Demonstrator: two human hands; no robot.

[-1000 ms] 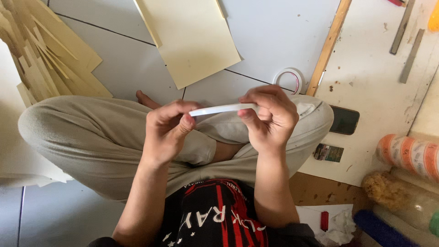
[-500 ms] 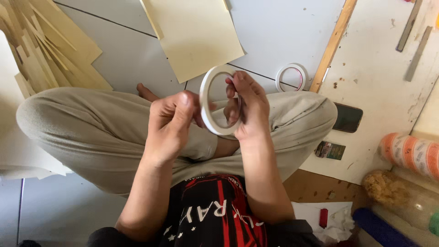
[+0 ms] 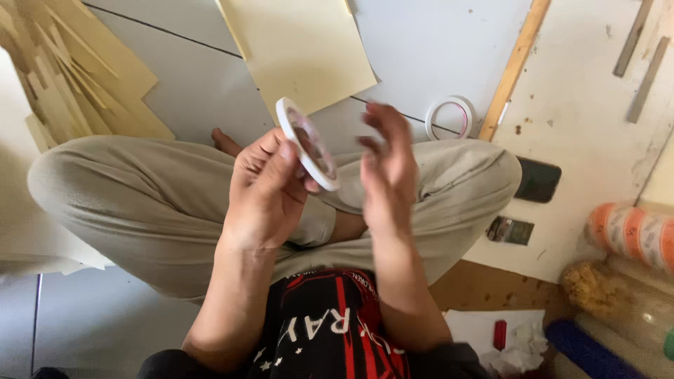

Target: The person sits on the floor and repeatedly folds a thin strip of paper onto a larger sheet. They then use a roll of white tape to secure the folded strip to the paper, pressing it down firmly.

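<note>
I sit cross-legged on a pale tiled floor. My left hand grips a white roll of tape by its rim, tilted on edge above my lap. My right hand hovers just right of the roll, fingers spread and blurred, holding nothing. A second white tape roll lies flat on the floor beyond my right knee.
A cream paper sheet lies ahead on the floor. Tan paper strips are piled at the upper left. A wooden stick borders a white board with a dark phone. Plastic-wrapped rolls sit at the right.
Both hands held the tape roll before; now only the left hand holds it, raised and tilted, while the right hand has let go and moved off to the right.
</note>
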